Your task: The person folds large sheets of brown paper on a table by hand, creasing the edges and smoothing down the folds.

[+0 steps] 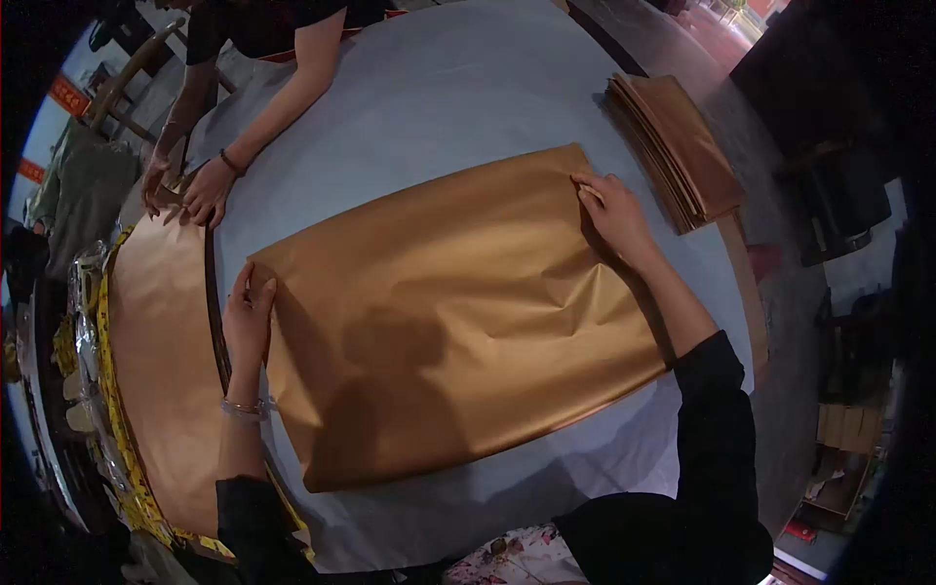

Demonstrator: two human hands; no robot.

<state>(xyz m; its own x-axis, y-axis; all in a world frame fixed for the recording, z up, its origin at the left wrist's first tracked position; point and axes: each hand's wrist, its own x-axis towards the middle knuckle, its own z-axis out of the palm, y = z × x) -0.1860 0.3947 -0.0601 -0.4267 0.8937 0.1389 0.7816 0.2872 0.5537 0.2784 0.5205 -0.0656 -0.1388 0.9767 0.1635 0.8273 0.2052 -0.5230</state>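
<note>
A large golden-brown sheet (419, 341), creased on its right half, lies over the pale table covering (439, 97). At its upper left corner my left hand (250, 307) pinches the edge between thumb and fingers. The sheet's right edge, close to the upper right corner, is pinched by my right hand (612, 213). Shadows fall across the sheet's lower left part. Beyond my right hand rests a stack of folded brown sheets (678, 146).
At the upper left, a co-worker's hands (200, 192) touch another brown sheet (161, 361) along the table's left side. Yellow printed tape and clear plastic (112, 390) run beside it. A wooden chair (127, 73) stands at the back left.
</note>
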